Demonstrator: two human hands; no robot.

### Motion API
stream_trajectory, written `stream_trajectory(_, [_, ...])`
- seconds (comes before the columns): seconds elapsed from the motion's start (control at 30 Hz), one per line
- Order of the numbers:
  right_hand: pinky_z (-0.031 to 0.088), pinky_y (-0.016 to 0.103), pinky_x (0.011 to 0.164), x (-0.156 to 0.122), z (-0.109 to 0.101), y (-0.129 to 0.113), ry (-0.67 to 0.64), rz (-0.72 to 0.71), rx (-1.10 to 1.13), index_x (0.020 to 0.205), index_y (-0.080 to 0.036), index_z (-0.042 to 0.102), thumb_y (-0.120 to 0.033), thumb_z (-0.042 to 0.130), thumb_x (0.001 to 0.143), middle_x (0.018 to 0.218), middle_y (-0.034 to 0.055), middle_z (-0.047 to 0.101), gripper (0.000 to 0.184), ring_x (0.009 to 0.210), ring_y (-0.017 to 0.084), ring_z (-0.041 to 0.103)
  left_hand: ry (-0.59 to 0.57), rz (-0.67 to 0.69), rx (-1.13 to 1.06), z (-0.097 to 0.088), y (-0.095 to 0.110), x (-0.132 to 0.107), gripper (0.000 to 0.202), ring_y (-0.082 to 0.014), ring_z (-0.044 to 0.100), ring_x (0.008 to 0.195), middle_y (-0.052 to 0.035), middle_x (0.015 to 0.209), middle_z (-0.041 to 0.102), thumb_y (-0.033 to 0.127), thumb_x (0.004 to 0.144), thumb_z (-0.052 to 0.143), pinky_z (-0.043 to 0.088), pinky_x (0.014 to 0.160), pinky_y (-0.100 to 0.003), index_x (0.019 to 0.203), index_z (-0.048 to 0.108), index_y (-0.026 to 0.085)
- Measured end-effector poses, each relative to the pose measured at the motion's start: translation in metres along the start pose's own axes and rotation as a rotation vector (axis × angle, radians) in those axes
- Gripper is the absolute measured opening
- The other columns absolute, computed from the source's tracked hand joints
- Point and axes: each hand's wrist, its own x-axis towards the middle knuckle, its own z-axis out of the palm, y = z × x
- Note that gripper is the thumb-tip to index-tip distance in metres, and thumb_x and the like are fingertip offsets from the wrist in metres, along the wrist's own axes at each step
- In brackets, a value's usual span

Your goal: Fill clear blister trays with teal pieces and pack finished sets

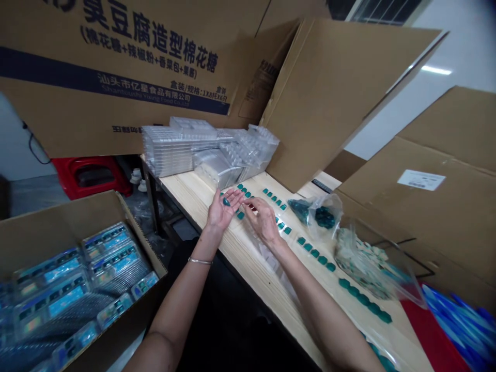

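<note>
My left hand (223, 208) lies palm up over the wooden table (201, 199), fingers spread, with a small teal piece (226, 202) resting in the palm. My right hand (262, 217) hovers just to its right, palm down, fingers curled near a red-tipped bit I cannot make out. Rows of small teal pieces (315, 253) lie on a clear tray along the table. A stack of clear plastic trays (182, 147) stands at the far end.
Clear bags of teal pieces (318, 213) and pale pieces (364, 261) sit on the right. A carton of packed blue-labelled blister packs (77, 281) stands at the lower left. Large cardboard boxes (333, 98) wall the back and right. A red stool (91, 175) sits behind.
</note>
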Motion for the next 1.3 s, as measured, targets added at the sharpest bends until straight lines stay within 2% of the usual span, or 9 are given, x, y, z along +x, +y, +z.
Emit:
stream_trajectory(0.2, [0.040,0.037,0.092,0.013,0.010,-0.015,-0.043,-0.023,0.135,0.094,-0.021,0.067,-0.018,0.056,0.078,0.099,0.0069,0.066,0.020,0.098,0.021,0.057,-0.039,0.019,0.213,0.016,-0.009,-0.010,0.053,-0.0208,0.058,0.103,-0.0148,0.110,0.061,0.055,0.088,0.024,0.049,0.084,-0.035,0.101,0.054,0.013])
stream_trajectory(0.27, [0.045,0.035,0.087,0.014,0.013,-0.009,0.006,0.071,0.258,0.090,-0.020,0.068,-0.020,0.057,0.076,0.096,0.0064,0.067,0.018,0.091,0.020,0.060,-0.039,0.017,0.221,0.018,-0.011,-0.011,0.054,-0.0200,0.059,0.100,-0.0148,0.108,0.062,0.055,0.088,0.024,0.049,0.082,-0.033,0.103,0.054,0.013])
stream_trajectory(0.4, [0.050,0.031,0.069,0.011,0.001,0.007,0.087,0.409,0.647,0.087,-0.018,0.068,-0.030,0.063,0.071,0.078,0.0038,0.068,0.021,0.067,0.016,0.062,-0.073,-0.016,0.206,0.016,-0.011,-0.012,0.040,-0.0177,0.062,0.090,-0.0123,0.104,0.063,0.048,0.086,0.040,0.051,0.077,-0.032,0.101,0.056,0.015])
stream_trajectory(0.5, [0.051,0.030,0.070,0.007,-0.013,0.014,0.071,0.542,0.917,0.086,-0.017,0.067,-0.035,0.068,0.067,0.071,0.0016,0.067,0.026,0.062,0.013,0.061,-0.149,0.025,0.300,0.014,-0.013,-0.014,0.030,-0.0152,0.062,0.085,-0.0091,0.102,0.064,0.037,0.079,0.059,0.050,0.077,-0.030,0.100,0.059,0.016])
stream_trajectory(0.6, [0.051,0.030,0.074,0.002,-0.019,0.015,0.092,0.600,1.051,0.086,-0.018,0.068,-0.035,0.073,0.062,0.073,0.0011,0.068,0.030,0.062,0.011,0.061,-0.163,0.078,0.402,0.015,-0.016,-0.015,0.033,-0.0114,0.063,0.077,-0.0065,0.095,0.066,0.031,0.070,0.068,0.048,0.077,-0.027,0.099,0.062,0.016])
stream_trajectory(0.77, [0.051,0.032,0.077,-0.004,-0.019,0.015,0.120,0.593,1.002,0.090,-0.017,0.069,-0.036,0.075,0.060,0.079,0.0036,0.070,0.036,0.066,0.013,0.063,-0.119,0.180,0.516,0.018,-0.020,-0.014,0.036,-0.0112,0.062,0.072,-0.0067,0.091,0.068,0.030,0.065,0.071,0.049,0.073,-0.027,0.096,0.065,0.013])
stream_trajectory(0.93, [0.051,0.031,0.076,-0.005,-0.022,0.018,0.113,0.597,1.016,0.087,-0.017,0.070,-0.038,0.072,0.063,0.079,0.0037,0.070,0.032,0.065,0.012,0.062,-0.127,0.270,0.650,0.019,-0.021,-0.015,0.033,-0.0129,0.062,0.074,-0.0084,0.096,0.068,0.030,0.070,0.067,0.050,0.077,-0.029,0.099,0.067,0.013])
stream_trajectory(1.1, [0.051,0.030,0.074,-0.008,-0.021,0.021,0.121,0.575,1.031,0.090,-0.018,0.068,-0.037,0.072,0.064,0.079,0.0023,0.069,0.033,0.065,0.012,0.062,-0.176,0.292,0.703,0.018,-0.023,-0.014,0.033,-0.0161,0.063,0.081,-0.0093,0.100,0.068,0.031,0.071,0.066,0.050,0.080,-0.032,0.099,0.067,0.013])
stream_trajectory(1.3, [0.051,0.030,0.073,-0.013,-0.015,0.029,0.141,0.523,0.969,0.091,-0.018,0.068,-0.040,0.069,0.068,0.077,0.0026,0.069,0.032,0.066,0.013,0.062,-0.146,0.292,0.726,0.018,-0.023,-0.016,0.033,-0.0173,0.064,0.083,-0.0098,0.100,0.068,0.030,0.070,0.067,0.052,0.079,-0.032,0.097,0.068,0.012])
